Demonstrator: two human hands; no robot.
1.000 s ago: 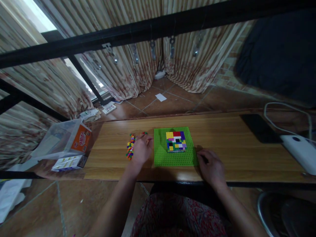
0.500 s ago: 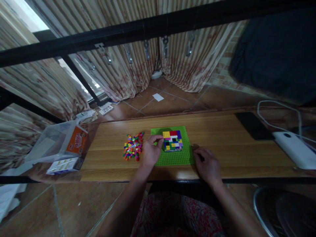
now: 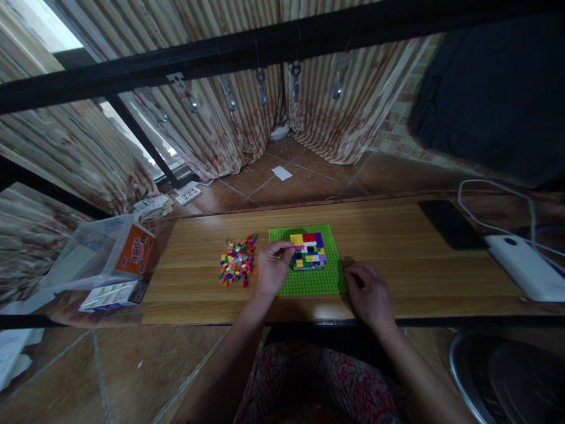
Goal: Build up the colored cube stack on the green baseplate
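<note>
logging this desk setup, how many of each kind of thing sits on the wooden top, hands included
green baseplate: 1
built brick block: 1
pile of loose bricks: 1
black phone: 1
white device: 1
hands: 2, left hand and right hand
total: 7

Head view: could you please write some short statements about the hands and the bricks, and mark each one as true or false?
1. The left hand touches the left side of the multicoloured brick build on the green baseplate. True.
2. The pile of loose bricks lies to the right of the baseplate. False: it lies to its left, on the wooden table.
3. The right hand rests by the baseplate's near right corner. True.
4. The black phone lies on the baseplate. False: it lies far to the right on the table, apart from the baseplate.
</note>
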